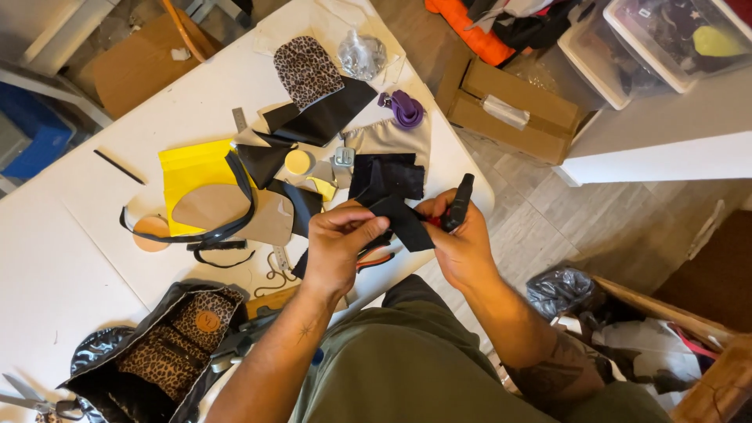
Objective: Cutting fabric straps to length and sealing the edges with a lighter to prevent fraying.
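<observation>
Near, 6 o'clock: olive trousers [392,368], both forearms coming up from the bottom edge.

Left hand [338,244] centre frame, fingers curled, thumb and fingertips pinching a black strip [401,219]. Strip just right of those fingers, between the hands, long axis 10-to-4 o'clock. Left hand nearer to it, holding it.

Right hand [462,247] just at 3 o'clock of the strip, fist wrapped round a black tool [459,202] with red at the grip; tool pointing to 12, touching the strip's right end or just beside it, cannot tell which.

At 8 o'clock on the white table [70,258]: open leopard-lined black bag [157,348], scissors [23,398] at the corner.

At 10 o'clock: yellow sheet [192,168], tan cut piece [223,207] on it, black straps looped over, round tan disc [151,233].

At 12 o'clock: black fabric square [388,176], grey fabric, purple band [406,108], leopard piece [305,69], clear crumpled bag [360,55].

Far, 1 o'clock on the floor: brown open carton [509,110], rectangular, clear packet inside. At 2 o'clock: clear plastic bins [627,47], orange cloth [470,27] beside them. At 4 o'clock: grey plastic bag [560,291].
</observation>
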